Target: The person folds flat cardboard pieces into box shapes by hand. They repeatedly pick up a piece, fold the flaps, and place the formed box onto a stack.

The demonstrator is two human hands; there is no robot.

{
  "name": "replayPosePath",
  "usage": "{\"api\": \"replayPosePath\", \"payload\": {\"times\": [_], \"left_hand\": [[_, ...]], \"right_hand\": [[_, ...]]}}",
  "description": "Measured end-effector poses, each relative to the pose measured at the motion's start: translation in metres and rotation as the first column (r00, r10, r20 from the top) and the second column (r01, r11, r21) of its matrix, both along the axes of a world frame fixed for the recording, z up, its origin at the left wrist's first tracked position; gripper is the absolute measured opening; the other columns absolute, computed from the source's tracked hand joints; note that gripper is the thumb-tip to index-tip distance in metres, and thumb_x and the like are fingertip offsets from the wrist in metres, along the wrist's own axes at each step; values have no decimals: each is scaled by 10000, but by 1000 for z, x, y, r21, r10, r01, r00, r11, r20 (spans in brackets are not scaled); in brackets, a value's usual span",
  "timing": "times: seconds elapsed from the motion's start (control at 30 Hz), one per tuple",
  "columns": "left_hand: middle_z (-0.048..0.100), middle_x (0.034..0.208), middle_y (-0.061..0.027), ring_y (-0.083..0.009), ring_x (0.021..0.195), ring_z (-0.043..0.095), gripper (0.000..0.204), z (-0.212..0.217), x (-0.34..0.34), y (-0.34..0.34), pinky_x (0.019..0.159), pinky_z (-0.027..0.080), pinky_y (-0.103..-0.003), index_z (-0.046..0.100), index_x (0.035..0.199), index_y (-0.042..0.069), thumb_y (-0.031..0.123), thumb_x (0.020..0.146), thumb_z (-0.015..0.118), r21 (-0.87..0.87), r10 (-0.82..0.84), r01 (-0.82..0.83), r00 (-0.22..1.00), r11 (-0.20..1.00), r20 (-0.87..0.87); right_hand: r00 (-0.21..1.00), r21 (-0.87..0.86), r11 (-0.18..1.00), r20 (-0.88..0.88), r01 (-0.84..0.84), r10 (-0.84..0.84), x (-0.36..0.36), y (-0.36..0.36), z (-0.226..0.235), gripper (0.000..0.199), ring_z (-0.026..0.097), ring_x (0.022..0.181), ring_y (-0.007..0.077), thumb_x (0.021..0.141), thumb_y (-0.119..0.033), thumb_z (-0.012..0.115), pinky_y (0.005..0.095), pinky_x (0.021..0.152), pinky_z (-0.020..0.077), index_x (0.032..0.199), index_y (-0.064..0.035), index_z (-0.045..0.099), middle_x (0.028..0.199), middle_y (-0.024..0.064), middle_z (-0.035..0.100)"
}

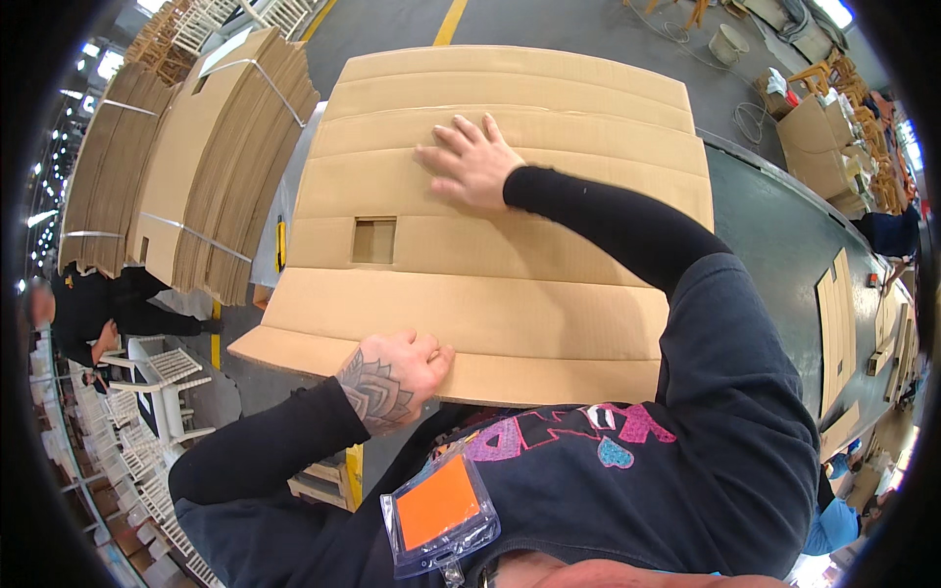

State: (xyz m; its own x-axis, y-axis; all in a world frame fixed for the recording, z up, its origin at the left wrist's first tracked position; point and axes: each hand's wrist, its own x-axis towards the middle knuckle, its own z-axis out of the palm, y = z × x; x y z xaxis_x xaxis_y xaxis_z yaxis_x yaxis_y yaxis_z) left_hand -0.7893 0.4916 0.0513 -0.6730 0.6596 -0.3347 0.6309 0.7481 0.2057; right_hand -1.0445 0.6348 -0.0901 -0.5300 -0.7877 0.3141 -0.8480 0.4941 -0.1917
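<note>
Gripping near edge of flattened cardboard box [510,274] with left hand [392,377], fingers clenched on it; right hand [475,162] pressed flat on top, fingers spread, grasping nothing.

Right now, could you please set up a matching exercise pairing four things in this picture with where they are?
Things:
1. left hand
2. right hand
3. square hole
4. orange badge

Places:
A. flat on top of the cardboard sheet
B. hanging at the chest
C. gripping the sheet's near edge
D. cut through the sheet, left of middle

Pairs: 1-C, 2-A, 3-D, 4-B
</note>
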Motion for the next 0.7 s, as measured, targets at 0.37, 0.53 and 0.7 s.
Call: {"api": "replayPosePath", "payload": {"times": [0.37,0.53,0.7], "left_hand": [[627,802,-99,-277,760,644,244,93,-66,27,658,541,-386,618,905,26,130,686,652,-191,-98,104,994,976,40],[631,796,-95,-263,719,643,248,85,-60,15,627,533,-379,614,893,26,165,691,650,-198,-147,141,989,970,-17],[602,791,-90,-231,699,615,317,45,-24,3,578,516,-345,646,976,-1,187,724,612,-48,-200,195,965,980,-167]], "right_hand": [[1000,48,999,-27,0,1,25,6,-9,696,273,1483,377,932,-637,449,672,1181,135,1497,-231,460,1546,172,408],[1000,46,999,-26,1,0,25,2,-7,727,301,1463,375,915,-610,497,648,1188,166,1490,-166,461,1516,191,429],[991,-97,987,61,125,-120,11,7,-4,725,350,1441,357,902,-567,558,612,1185,221,1476,-133,466,1496,199,439]]}}
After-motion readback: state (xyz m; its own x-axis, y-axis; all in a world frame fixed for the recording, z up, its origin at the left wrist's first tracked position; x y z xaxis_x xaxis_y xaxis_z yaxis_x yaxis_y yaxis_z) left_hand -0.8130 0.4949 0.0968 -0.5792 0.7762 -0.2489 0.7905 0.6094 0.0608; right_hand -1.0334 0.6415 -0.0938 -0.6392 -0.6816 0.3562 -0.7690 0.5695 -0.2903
